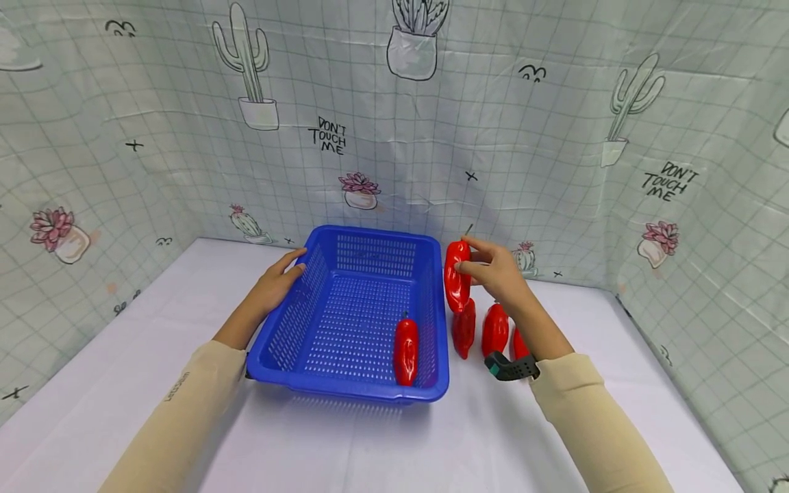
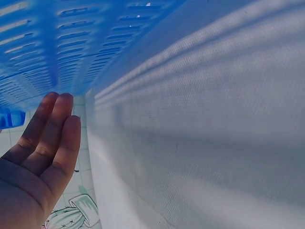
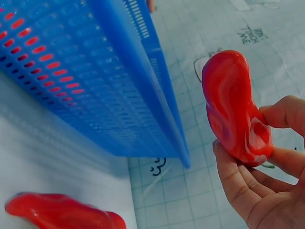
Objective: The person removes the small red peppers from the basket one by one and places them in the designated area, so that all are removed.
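My right hand (image 1: 498,272) pinches a glossy red chili pepper (image 1: 457,277) by its stem end, upright with its tip down, just outside the right rim of a blue plastic basket (image 1: 288,378). The right wrist view shows the thumb and fingers around the held pepper (image 3: 228,102). Another red pepper (image 1: 405,352) lies in the basket, towards the front right. At the basket's left side is my left hand (image 1: 274,287); its nearly straight fingers (image 2: 64,129) reach the slotted outer wall in the left wrist view.
Several red peppers, among them one at the left (image 1: 464,329) and one in the middle (image 1: 495,331), lie right of the basket; my right forearm partly covers another (image 1: 520,346). A printed grid cloth (image 1: 394,150) rises behind the white table (image 1: 345,452).
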Demonstrator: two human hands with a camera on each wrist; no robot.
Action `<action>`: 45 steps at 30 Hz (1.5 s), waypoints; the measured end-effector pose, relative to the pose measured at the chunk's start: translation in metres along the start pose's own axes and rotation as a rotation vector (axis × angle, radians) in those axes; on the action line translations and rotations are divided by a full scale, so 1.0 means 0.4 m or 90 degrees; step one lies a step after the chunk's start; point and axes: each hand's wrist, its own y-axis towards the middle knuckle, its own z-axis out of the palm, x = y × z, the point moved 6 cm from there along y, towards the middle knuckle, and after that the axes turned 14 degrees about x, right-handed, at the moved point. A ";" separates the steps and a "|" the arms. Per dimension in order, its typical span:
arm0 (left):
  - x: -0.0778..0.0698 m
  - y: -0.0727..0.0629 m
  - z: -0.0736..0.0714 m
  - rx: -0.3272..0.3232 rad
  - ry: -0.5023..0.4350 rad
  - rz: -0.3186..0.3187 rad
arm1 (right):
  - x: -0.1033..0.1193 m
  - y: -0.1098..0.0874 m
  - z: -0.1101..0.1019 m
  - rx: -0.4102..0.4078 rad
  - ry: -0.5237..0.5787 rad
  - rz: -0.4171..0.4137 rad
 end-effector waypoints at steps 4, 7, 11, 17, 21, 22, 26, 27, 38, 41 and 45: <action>0.000 -0.002 0.000 -0.001 0.003 -0.004 | -0.008 -0.005 -0.009 -0.005 -0.005 0.003; -0.001 -0.002 0.000 -0.001 0.004 -0.003 | -0.016 -0.007 -0.014 -0.007 -0.011 0.011; -0.002 -0.002 0.001 -0.001 0.003 -0.003 | -0.024 -0.012 -0.019 -0.006 -0.015 0.017; 0.000 -0.002 0.002 -0.002 0.000 -0.003 | -0.033 -0.022 -0.034 -0.012 -0.023 0.024; -0.001 -0.004 0.002 -0.003 -0.002 0.001 | -0.038 -0.026 -0.044 -0.015 -0.026 0.024; -0.001 -0.004 0.002 -0.003 -0.003 0.003 | -0.038 -0.027 -0.046 -0.016 -0.027 0.024; -0.001 -0.005 0.003 -0.002 -0.008 0.007 | -0.043 -0.032 -0.055 -0.022 -0.033 0.026; 0.000 -0.004 0.004 -0.002 -0.009 0.007 | -0.045 -0.034 -0.057 -0.023 -0.035 0.027; 0.001 -0.002 0.004 -0.005 -0.009 0.006 | -0.062 -0.052 -0.082 -0.041 -0.045 0.041; 0.001 -0.002 0.005 -0.005 -0.009 0.006 | -0.069 -0.056 -0.087 -0.041 -0.041 0.044; 0.001 -0.002 0.005 -0.003 -0.012 0.009 | -0.077 -0.061 -0.093 -0.043 -0.045 0.048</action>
